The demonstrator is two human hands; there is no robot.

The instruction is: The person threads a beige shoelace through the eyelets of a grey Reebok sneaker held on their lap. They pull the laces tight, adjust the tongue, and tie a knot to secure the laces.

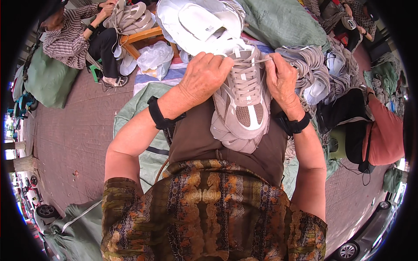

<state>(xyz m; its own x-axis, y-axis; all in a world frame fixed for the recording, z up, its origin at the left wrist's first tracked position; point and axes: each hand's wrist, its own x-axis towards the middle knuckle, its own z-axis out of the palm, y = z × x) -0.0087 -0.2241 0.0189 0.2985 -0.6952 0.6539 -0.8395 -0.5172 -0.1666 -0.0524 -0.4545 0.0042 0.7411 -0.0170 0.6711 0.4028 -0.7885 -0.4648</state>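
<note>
On my lap lies a grey-beige shoe upper [247, 114], its toe pointing toward me, with a criss-crossed grey shoelace [244, 80] down its front. More uppers of the same kind are layered beneath it. My left hand [204, 78] is closed in a pinch at the upper left of the lacing, at one side of the lace. Opposite it, my right hand [282, 80] pinches the lace, which runs taut from the eyelets to its fingertips. Just beyond the upper are white shoe pieces [204, 24] in a heap.
Heaped lace-up uppers [307, 65] lie to my right. A clear plastic bag [155, 58] sits beside a wooden stool [141, 39] at the far left. Green sacks [278, 21] lie around. Other people [69, 35] sit nearby, one with shoe uppers. Paving [82, 143] extends left.
</note>
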